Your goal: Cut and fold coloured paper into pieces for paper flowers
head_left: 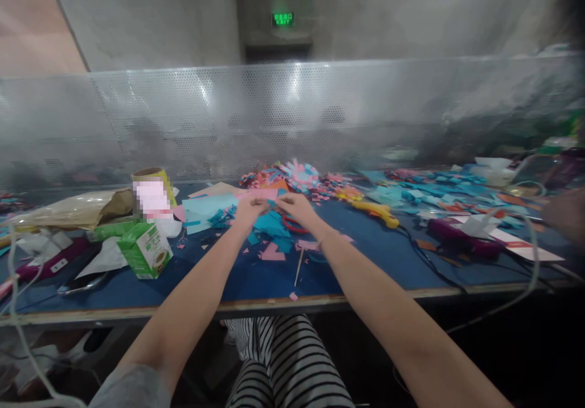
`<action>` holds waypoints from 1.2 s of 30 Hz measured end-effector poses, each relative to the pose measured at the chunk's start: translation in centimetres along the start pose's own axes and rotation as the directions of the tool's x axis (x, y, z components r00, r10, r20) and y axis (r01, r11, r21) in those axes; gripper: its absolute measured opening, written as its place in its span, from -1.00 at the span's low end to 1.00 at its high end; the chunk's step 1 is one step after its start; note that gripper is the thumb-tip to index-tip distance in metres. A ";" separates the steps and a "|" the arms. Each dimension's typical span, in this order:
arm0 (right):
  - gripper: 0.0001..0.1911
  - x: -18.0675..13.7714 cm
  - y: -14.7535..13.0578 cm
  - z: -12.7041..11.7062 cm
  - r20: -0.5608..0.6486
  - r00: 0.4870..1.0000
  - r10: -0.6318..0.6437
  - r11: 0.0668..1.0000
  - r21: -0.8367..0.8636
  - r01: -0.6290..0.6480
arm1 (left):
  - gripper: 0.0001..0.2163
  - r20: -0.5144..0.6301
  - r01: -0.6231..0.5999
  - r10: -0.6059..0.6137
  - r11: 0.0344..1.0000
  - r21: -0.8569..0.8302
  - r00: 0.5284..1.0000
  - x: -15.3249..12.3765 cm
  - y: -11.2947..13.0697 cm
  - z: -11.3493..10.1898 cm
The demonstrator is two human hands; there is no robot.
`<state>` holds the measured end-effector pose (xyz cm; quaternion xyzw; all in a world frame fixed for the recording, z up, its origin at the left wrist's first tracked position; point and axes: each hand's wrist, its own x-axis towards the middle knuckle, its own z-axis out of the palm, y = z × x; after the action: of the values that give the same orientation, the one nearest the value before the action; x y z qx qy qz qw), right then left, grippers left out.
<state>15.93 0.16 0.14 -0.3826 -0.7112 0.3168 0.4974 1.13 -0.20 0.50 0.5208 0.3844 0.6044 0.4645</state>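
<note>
Both my arms reach out over a blue table (256, 277). My left hand (249, 209) and my right hand (297, 206) meet above a heap of teal paper pieces (270, 224), fingers pinched together on a small paper piece that I cannot make out clearly. Pink paper scraps (272, 253) and a thin wooden stick (298, 268) lie just below my hands. A folded pink and blue paper flower (299, 173) sits behind them. Light blue sheets (208, 206) lie to the left of my left hand.
A green drink carton (145, 249), a tape roll (153, 179) and a brown paper bag (75, 210) stand at left. A yellow-handled tool (377, 211), cables (425, 262) and many cut paper bits (425, 189) cover the right. A perforated metal screen (292, 116) backs the table. Someone's hand (567, 213) shows at far right.
</note>
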 end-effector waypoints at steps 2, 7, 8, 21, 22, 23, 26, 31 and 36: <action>-0.79 0.0 0.0 0.0 0.003 1.000 0.019 0.999 0.028 -0.019 | -0.81 0.002 -0.003 0.003 1.000 0.012 1.000 0.0 0.0 0.0; -0.80 0.0 -0.3 -0.1 0.007 1.000 0.026 0.999 0.020 -0.026 | -0.82 0.032 0.007 -0.008 1.000 0.009 0.999 0.1 -0.3 -0.1; -0.80 -0.1 -0.4 -0.2 0.005 1.000 0.028 1.000 0.013 -0.028 | -0.82 0.034 0.006 -0.006 1.000 0.006 0.999 0.2 -0.4 -0.1; -0.81 0.4 0.8 0.0 -0.030 0.991 -0.131 0.978 -0.165 0.125 | -0.85 0.089 0.008 -0.012 0.999 0.045 0.996 0.3 -0.5 -0.2; -0.80 0.3 0.8 0.1 -0.036 0.986 -0.163 0.966 -0.209 0.152 | -0.85 0.093 0.015 -0.019 0.999 0.041 0.996 0.2 -0.5 -0.2; -0.79 0.3 0.8 0.1 -0.041 0.980 -0.193 0.952 -0.248 0.177 | -0.85 0.092 0.024 -0.026 0.999 0.030 0.995 0.2 -0.5 -0.2; -0.78 0.1 0.5 0.1 -0.042 0.964 -0.264 0.917 -0.322 0.237 | -0.84 0.079 0.060 -0.059 0.998 -0.016 0.995 0.1 -0.4 -0.1; -0.84 0.0 0.0 0.1 -0.031 0.937 -0.347 0.867 -0.391 0.308 | -0.83 0.059 0.106 -0.104 0.993 -0.047 0.993 -0.2 0.0 0.0; -0.84 0.0 -0.1 0.2 -0.030 0.927 -0.373 0.840 -0.435 0.324 | -0.85 0.055 0.090 -0.091 0.996 0.021 0.994 -0.2 0.2 -0.1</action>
<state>15.73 0.14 0.17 -0.3628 -0.7908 0.0371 0.4916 1.03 -0.40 0.59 0.5240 0.4001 0.5641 0.4971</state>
